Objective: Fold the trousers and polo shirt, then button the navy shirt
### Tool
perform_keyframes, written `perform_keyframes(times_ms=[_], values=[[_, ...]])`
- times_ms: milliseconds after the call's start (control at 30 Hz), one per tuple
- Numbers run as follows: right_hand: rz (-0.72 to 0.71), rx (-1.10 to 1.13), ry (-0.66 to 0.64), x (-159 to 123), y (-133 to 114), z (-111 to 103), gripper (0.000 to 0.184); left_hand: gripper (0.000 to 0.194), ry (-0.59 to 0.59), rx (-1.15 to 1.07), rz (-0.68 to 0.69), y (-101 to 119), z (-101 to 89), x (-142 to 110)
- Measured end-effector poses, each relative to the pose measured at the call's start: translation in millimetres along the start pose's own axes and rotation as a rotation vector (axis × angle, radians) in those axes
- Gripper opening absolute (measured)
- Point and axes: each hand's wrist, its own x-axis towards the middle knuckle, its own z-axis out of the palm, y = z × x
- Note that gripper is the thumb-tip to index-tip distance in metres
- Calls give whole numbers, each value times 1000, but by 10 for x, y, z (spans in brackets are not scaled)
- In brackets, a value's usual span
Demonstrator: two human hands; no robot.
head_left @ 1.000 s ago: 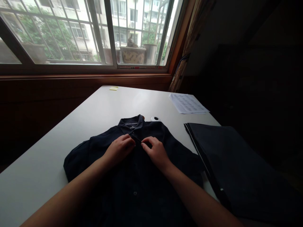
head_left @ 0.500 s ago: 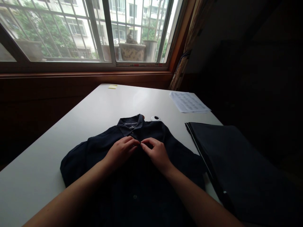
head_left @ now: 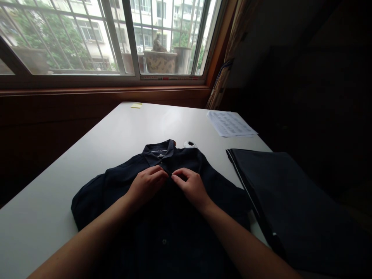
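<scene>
A dark navy button-up shirt [head_left: 122,182] lies front up on the white table, collar [head_left: 158,151] pointing away from me. My left hand [head_left: 149,181] is closed on the front placket below the collar, its fingertips pinching the fabric edge. Just beside it, my right hand [head_left: 190,186] pinches the same placket between thumb and forefinger. The fingertips of both hands are a small gap apart. A button hidden at the fingers cannot be made out. Lower on the shirt front a pale button [head_left: 164,241] shows, and a small one [head_left: 161,162] sits near the collar.
Folded dark cloth [head_left: 279,193] covers the table's right side. Printed sheets [head_left: 231,124] lie at the far right, and a yellow sticky note [head_left: 136,105] at the far edge. A white round object [head_left: 190,144] rests behind the shirt's shoulder. The white table [head_left: 95,143] stands beneath a barred window.
The left fingertips have drawn slightly left, widening the gap to the right fingertips. The shirt stays in place, and the whole view has shifted a little.
</scene>
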Motion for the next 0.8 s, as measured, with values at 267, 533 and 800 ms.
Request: perform_keyframes(times_ms=[267,533,800], values=[[-47,-28,-33,-5,-4,0,11,14,14,-7,-22,-43,28,-17],[-166,-217,-51,-41,16,68,19,11,29,11,-39,-43,38,-6],[-55,-114,-22,35,44,22,10,10,27,-21,-63,-40,0,-17]])
